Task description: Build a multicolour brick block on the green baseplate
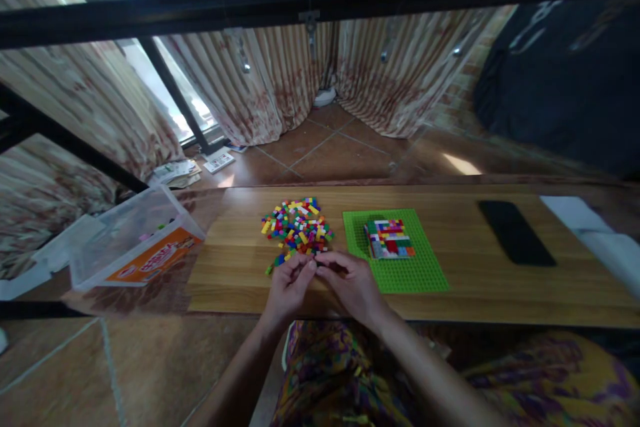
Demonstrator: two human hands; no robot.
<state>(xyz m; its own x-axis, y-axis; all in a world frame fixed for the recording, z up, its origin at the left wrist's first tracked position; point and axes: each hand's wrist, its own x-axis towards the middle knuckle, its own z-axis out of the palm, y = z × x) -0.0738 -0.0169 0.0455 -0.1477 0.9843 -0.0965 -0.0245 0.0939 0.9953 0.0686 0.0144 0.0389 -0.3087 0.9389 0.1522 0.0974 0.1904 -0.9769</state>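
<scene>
Toy building bricks (299, 227), loose, heaped on the counter (470, 300) at 11 o'clock from the hands, mixed colours, near edge of the heap just beyond the fingers. Left hand (291, 280) and right hand (354, 280) curled, fingertips meeting low and centre; something small and dark seems to show between them, too little to tell if a brick is gripped.

Handling, by judgement: each piece very light, hard plastic, no give; smooth faces, so apt to skid or flick away. Not fragile. Best hold: thumb and forefinger on opposite side walls, studs left free.

Built brick block (390, 238) at 2 o'clock, on the green studded baseplate (417, 280). Likely stiff, but could come apart at a seam if pried; hold low on the sides.

Counter: wood-grained, flat, probably slick. Dark flat slab (516, 233) at 3 o'clock, white sheet (595, 220) past it. Clear plastic box (183, 213) with orange label at 9 o'clock; its support unclear.

Room: black crossbar (200, 12) and striped curtains (260, 80) at 12, tiled floor (320, 150) below them, booklet (219, 161) on it at 10.
</scene>
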